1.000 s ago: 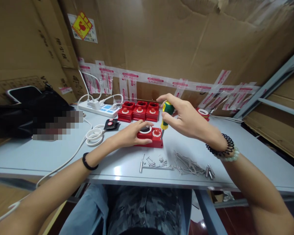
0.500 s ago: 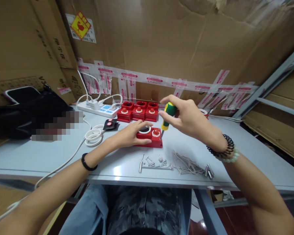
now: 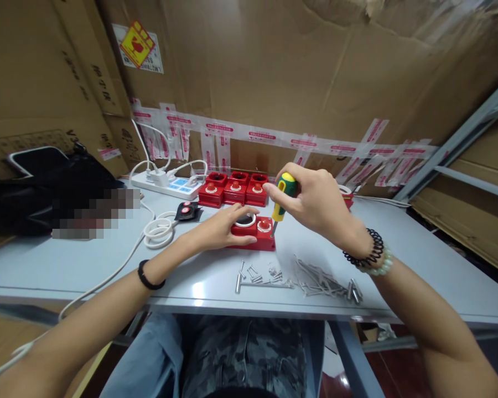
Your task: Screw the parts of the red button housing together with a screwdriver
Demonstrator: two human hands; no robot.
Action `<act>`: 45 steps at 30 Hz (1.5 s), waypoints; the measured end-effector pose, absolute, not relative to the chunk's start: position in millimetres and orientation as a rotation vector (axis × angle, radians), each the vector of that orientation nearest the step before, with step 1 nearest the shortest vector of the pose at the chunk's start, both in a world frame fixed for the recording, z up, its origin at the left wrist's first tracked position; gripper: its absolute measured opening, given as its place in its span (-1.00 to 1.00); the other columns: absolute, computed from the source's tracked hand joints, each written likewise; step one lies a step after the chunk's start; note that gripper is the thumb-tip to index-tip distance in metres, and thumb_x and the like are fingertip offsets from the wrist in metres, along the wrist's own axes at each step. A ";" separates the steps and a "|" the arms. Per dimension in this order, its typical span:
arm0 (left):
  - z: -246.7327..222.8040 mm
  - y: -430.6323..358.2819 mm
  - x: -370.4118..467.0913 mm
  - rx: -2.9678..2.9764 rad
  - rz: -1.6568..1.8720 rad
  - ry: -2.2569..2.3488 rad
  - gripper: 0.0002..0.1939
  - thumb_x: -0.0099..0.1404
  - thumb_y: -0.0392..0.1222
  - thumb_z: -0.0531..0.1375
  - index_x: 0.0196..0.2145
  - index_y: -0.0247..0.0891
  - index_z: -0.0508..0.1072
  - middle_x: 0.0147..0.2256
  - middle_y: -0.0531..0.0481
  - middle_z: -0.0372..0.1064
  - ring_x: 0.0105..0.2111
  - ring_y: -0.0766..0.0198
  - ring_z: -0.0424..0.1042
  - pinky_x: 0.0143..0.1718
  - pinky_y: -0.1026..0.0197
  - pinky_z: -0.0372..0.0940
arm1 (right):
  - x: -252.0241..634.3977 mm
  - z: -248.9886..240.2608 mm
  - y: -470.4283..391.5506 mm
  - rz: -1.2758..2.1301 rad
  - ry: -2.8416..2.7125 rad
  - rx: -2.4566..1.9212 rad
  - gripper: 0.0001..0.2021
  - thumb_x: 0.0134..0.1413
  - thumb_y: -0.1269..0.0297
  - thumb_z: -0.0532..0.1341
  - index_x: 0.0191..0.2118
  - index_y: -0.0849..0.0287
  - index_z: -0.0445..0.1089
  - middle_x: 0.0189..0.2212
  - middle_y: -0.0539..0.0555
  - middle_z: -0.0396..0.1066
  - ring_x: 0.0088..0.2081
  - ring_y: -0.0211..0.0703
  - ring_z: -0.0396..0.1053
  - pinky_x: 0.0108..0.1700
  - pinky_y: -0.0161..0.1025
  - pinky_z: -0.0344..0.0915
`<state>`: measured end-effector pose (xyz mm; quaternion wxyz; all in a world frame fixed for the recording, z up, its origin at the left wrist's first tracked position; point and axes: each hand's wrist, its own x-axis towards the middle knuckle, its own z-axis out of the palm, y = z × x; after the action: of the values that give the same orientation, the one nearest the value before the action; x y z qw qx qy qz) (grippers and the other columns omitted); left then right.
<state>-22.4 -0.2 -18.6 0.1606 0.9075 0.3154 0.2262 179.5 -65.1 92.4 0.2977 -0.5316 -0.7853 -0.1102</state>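
Red, shiny material, probably plastic, makes up the box on the table. The left hand holds it in a wide spread, thumb along the near side, fingers by its white ring. The right hand has its thumb and forefinger around the green-and-yellow screwdriver; its other fingers are mostly hidden. The screwdriver is over the box's right end, its tip at the near right corner – what it meets there is too small to tell.

A slip seems the likeliest trouble: leaning the shaft too far could make the tip skid and scratch the box or its red button. Too light a left hold might let the box swivel under a twist and scatter the loose screws in front of it.

The screwdriver points down and slightly left into the box – its long axis steep, handle tipped rightward. The box's own long axis runs left to right, button at the right.
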 end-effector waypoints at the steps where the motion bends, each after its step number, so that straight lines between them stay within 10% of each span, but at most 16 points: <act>1: -18.4 -0.4 -22.1 2.591 0.647 0.903 -0.40 0.22 0.14 0.20 0.16 -0.03 0.19 -0.03 -0.09 0.26 -0.11 0.08 0.36 -0.06 0.03 0.27 | 179.6 91.0 -64.3 -0.319 -2.067 -1.427 -0.71 0.12 0.05 0.14 -0.28 0.19 0.42 -0.56 0.02 0.38 -0.53 -0.23 0.24 -0.42 -0.25 0.09; 7: -20.0 -0.2 -22.1 2.593 0.654 0.899 -0.40 0.22 0.15 0.20 0.15 -0.03 0.19 -0.04 -0.08 0.27 -0.11 0.10 0.36 -0.06 0.04 0.27 | 189.5 90.4 -61.1 0.027 -2.199 -1.083 -0.71 0.20 0.25 0.08 0.00 0.18 0.31 -0.24 0.05 0.45 -0.38 -0.27 0.31 -0.34 -0.30 0.19; 16: -18.1 -1.4 -22.5 2.590 0.653 0.903 -0.41 0.22 0.14 0.20 0.15 -0.04 0.20 -0.03 -0.08 0.27 -0.10 0.09 0.35 -0.06 0.05 0.26 | 185.4 90.8 -59.2 -0.479 -2.041 -1.391 -0.65 0.13 -0.04 0.13 -0.34 0.17 0.43 -0.64 -0.03 0.29 -0.57 -0.26 0.16 -0.46 -0.27 -0.01; 22: -19.3 -0.7 -23.8 2.584 0.648 0.910 -0.41 0.22 0.13 0.21 0.15 -0.03 0.19 -0.05 -0.08 0.27 -0.11 0.10 0.36 -0.06 0.05 0.27 | 191.3 100.6 -66.2 -0.160 -2.318 -1.296 -0.62 0.25 0.22 -0.01 0.13 0.16 0.25 -0.39 0.03 0.46 -0.44 -0.22 0.29 -0.36 -0.27 0.10; 31: -17.7 -1.8 -24.8 2.581 0.655 0.890 -0.41 0.22 0.14 0.20 0.14 -0.04 0.20 -0.04 -0.09 0.27 -0.09 0.07 0.36 -0.04 0.03 0.26 | 185.9 101.2 -59.9 -0.569 -2.061 -1.533 -0.60 0.15 -0.05 0.09 -0.47 0.18 0.39 -0.61 0.04 0.34 -0.55 -0.22 0.20 -0.45 -0.26 -0.01; 39: -17.8 -1.3 -23.9 2.580 0.657 0.893 -0.41 0.21 0.12 0.22 0.14 -0.05 0.21 -0.02 -0.10 0.27 -0.08 0.07 0.36 -0.04 0.02 0.26 | 199.7 108.9 -68.8 -0.067 -2.503 -1.216 -0.61 0.25 0.22 -0.01 0.16 0.16 0.16 -0.02 0.18 0.40 -0.20 -0.11 0.38 -0.19 -0.18 0.22; 45: -19.4 -0.2 -24.3 2.590 0.645 0.903 -0.41 0.22 0.13 0.20 0.15 -0.04 0.20 -0.02 -0.10 0.26 -0.10 0.08 0.36 -0.05 0.03 0.26 | 200.9 120.8 -66.0 -0.057 -2.563 -1.273 -0.71 0.23 0.12 0.08 -0.04 0.16 0.32 -0.42 0.03 0.44 -0.48 -0.22 0.28 -0.37 -0.25 0.15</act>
<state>-24.3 -0.2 -19.4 0.1613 0.9071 0.3163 0.2260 200.9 -66.0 120.8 0.1390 -0.4405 -0.8867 -0.0198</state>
